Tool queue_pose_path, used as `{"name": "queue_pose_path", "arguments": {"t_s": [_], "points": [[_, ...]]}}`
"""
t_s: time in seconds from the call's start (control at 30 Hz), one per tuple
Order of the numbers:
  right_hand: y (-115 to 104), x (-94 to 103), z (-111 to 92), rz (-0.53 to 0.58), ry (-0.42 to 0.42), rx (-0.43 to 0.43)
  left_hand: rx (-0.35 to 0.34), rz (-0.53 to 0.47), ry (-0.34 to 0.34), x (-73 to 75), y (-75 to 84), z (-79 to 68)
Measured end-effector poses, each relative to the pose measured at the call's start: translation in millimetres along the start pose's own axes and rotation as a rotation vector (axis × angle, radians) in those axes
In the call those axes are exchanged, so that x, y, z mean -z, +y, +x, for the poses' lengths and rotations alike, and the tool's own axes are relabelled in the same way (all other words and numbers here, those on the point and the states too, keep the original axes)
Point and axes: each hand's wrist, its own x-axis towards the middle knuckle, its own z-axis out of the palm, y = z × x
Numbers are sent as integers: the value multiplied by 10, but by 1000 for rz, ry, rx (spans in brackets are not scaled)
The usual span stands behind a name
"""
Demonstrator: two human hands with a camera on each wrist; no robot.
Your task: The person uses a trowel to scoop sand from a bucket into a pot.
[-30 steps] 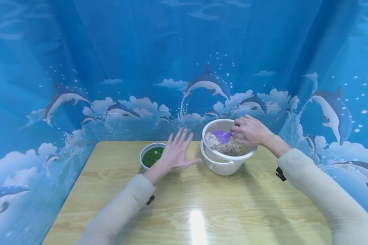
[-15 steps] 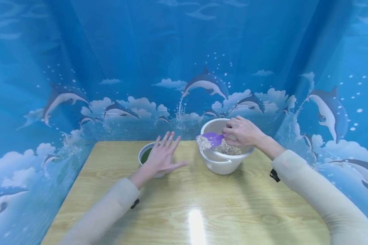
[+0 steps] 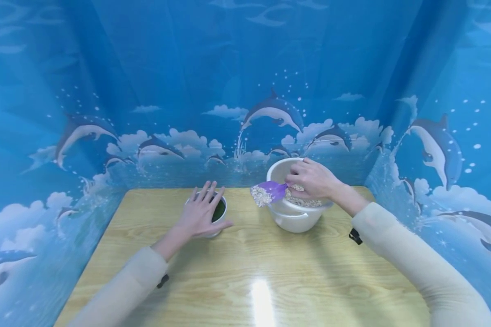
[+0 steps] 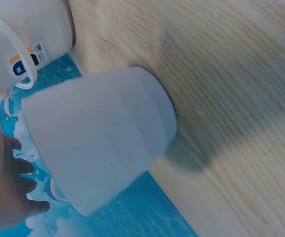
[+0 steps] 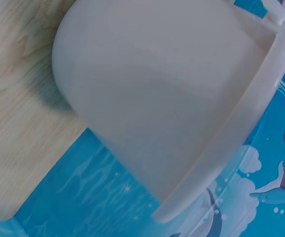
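My right hand (image 3: pixel 313 179) grips the handle of a small purple scoop (image 3: pixel 276 189) above the left rim of a white bucket (image 3: pixel 292 223). Pale flakes, like oats (image 3: pixel 260 196), lie on the scoop's blade, which is outside the bucket. More flakes are inside the bucket. My left hand (image 3: pixel 197 215) is spread, palm down, over a white round container (image 4: pixel 103 133) with a dark green inside, hiding part of its opening. In the left wrist view the fingers are beside the rim, apart from its wall; whether the hand touches the container elsewhere is hidden.
Both containers stand near the back edge of a wooden table (image 3: pixel 229 263). A blue dolphin-print curtain (image 3: pixel 180 91) hangs close behind and at both sides. The bucket's handle (image 3: pixel 291 215) hangs down in front. Glare shows on the table's front part.
The scoop with flakes has moved left, from inside the bucket to beyond its left rim. My left hand has moved left, from the container's right side to over it.
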Motion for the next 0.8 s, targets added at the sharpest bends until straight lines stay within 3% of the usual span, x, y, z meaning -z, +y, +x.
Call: {"name": "queue_pose_path", "arguments": {"t_s": [0.33, 0.8], "points": [[-115, -59, 147, 20, 2, 13, 8, -9, 63, -6, -215, -233], [-302, -140, 307, 68, 52, 14, 27, -7, 60, -81, -479, -428]]}}
